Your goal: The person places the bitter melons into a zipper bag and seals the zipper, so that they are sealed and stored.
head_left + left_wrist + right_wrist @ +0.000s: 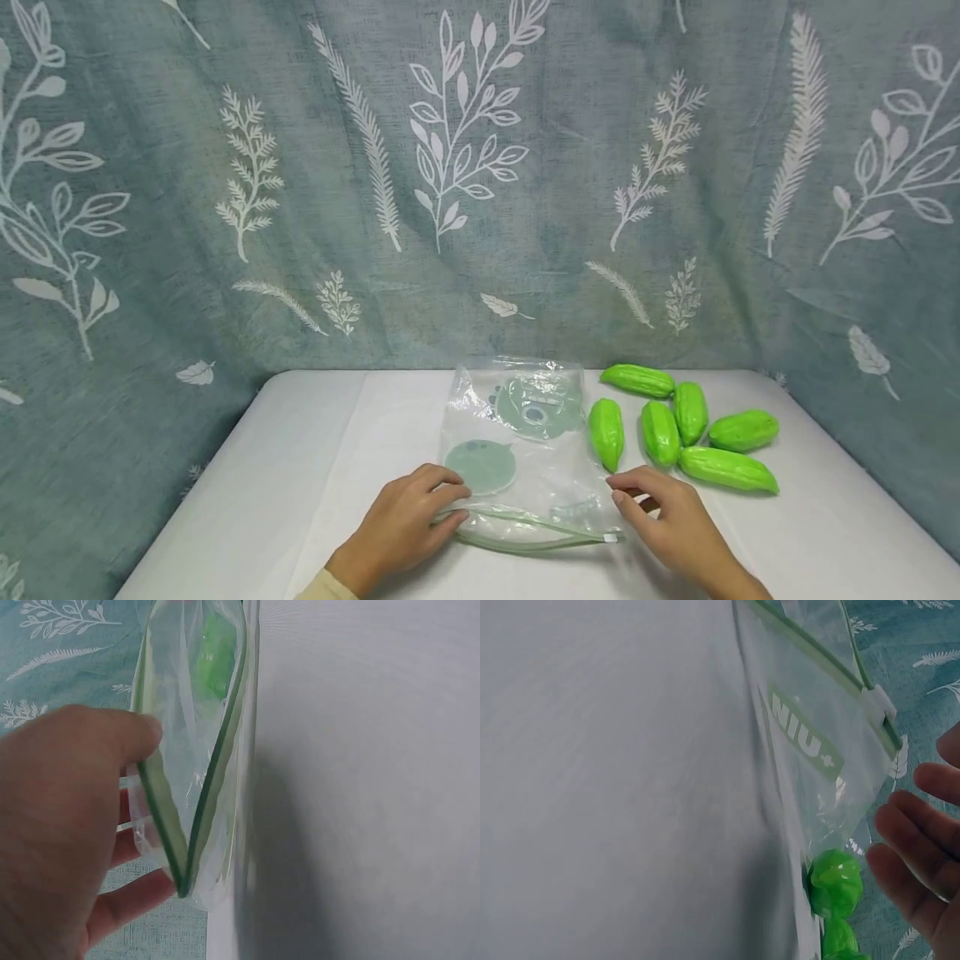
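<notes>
A clear slider zip bag [540,467] with green prints lies flat on the white table, its green-edged mouth toward me and parted. My left hand [412,517] pinches the bag's upper rim at the left side; in the left wrist view the thumb [139,735] presses the green strip from inside the mouth, fingers behind. At the bag's right edge, my right hand [667,512] hovers near the white slider [610,537], fingers loosely bent and holding nothing. Several bright green ridged fruits, like starfruit, lie right of the bag; the closest fruit [606,433] is against its edge.
More green fruits sit grouped at the right, one long fruit [729,469] just beyond my right hand. A teal leaf-patterned cloth [555,292] hangs behind and along both sides of the white table [300,450].
</notes>
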Motion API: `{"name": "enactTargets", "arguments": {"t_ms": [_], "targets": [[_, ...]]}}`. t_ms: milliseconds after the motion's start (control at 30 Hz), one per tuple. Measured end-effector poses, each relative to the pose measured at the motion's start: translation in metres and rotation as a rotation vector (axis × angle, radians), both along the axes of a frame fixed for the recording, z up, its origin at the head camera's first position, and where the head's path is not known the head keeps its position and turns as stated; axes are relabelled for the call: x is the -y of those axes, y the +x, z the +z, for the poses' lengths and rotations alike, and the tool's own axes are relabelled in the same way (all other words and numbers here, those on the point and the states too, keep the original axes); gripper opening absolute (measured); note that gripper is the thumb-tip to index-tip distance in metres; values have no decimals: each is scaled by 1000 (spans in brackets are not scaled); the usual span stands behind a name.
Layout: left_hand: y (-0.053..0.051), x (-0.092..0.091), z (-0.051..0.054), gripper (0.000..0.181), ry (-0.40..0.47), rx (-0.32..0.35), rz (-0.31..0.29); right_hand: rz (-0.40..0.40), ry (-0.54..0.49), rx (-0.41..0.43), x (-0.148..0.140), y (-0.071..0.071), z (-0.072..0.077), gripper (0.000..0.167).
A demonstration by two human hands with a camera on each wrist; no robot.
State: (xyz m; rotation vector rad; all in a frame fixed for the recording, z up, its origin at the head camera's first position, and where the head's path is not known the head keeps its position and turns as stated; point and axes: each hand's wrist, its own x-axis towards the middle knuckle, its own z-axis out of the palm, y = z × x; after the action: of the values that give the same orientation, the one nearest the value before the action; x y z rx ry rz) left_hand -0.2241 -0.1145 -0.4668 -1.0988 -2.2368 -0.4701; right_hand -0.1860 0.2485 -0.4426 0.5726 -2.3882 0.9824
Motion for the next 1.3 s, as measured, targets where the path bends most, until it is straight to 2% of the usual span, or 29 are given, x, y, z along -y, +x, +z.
{"name": "enactTargets", "arguments": {"t_ms": [167, 400, 567, 767, 800, 933, 1100, 1200, 1300], "targets": [[-1, -4, 3, 16, 3, -18, 16, 49, 38, -113, 8, -1, 5, 25], [0, -5, 4, 9, 55, -59, 23, 242, 111, -267, 33, -1, 5, 40], [2, -7, 6, 7, 75, -55, 29, 327, 185, -389, 45, -1, 0, 25], [3, -9, 6, 6, 99, -72, 40, 322, 228, -409, 44, 0, -5, 6], [3, -9, 6, 6, 104, -71, 45, 316, 238, -412, 44, 0, -6, 6], [2, -9, 5, 6, 129, -78, 51, 327, 262, -442, 43, 0, -7, 25], [2, -9, 6, 8, 164, -93, 26, 344, 297, -440, 44, 0, -7, 26], [2, -10, 7, 10, 171, -114, 20, 306, 319, -424, 45, 1, -6, 26], [5, -13, 11, 18, 167, -154, 50, 258, 315, -429, 46, 2, -7, 30]]}}
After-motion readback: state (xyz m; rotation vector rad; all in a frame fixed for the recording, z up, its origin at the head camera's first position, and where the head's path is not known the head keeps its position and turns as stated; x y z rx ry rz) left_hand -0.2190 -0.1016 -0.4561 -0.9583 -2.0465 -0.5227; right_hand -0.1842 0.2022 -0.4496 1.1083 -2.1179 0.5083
